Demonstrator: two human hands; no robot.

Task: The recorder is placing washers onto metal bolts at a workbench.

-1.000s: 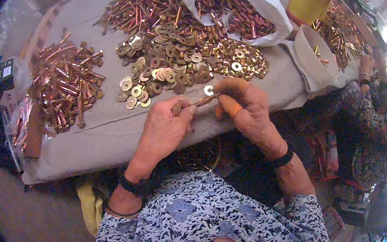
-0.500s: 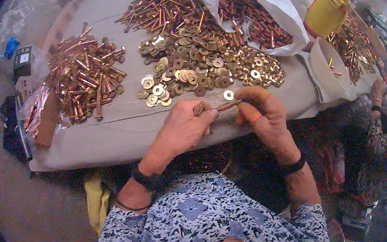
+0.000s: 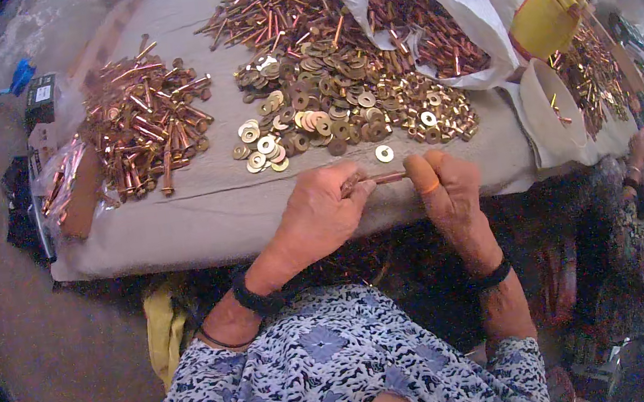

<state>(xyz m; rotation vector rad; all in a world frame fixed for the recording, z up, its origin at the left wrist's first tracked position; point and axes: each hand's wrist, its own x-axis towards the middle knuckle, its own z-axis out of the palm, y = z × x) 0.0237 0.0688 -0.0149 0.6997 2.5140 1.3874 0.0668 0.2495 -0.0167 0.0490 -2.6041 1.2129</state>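
A copper-coloured bolt (image 3: 390, 177) lies level between my two hands, just above the near edge of the cloth-covered table. My left hand (image 3: 319, 208) is closed around its left end and seems to hold further bolts in the palm, partly hidden by the fingers. At the other end, the fingertips of my right hand (image 3: 451, 189) pinch the bolt; orange covers are on some of its fingers. A single flat washer (image 3: 378, 152) rests on the cloth just beyond the bolt. Behind it spreads a heap of brass-coloured washers (image 3: 335, 95), with small metal sleeves or nuts (image 3: 449, 111) at its right.
A pile of finished-looking bolts (image 3: 141, 135) sits at the left, beside a plastic bag (image 3: 62, 180). More bolts (image 3: 266, 7) heap at the back, near a white sack (image 3: 475, 5). Rightward are a yellow pouch (image 3: 545, 21), a pale container (image 3: 538, 98) and another person's hand (image 3: 637, 150).
My right fingers, arched around the bolt's right end before, have now closed more tightly over it. That hand has shifted slightly right. My left hand keeps its grip.
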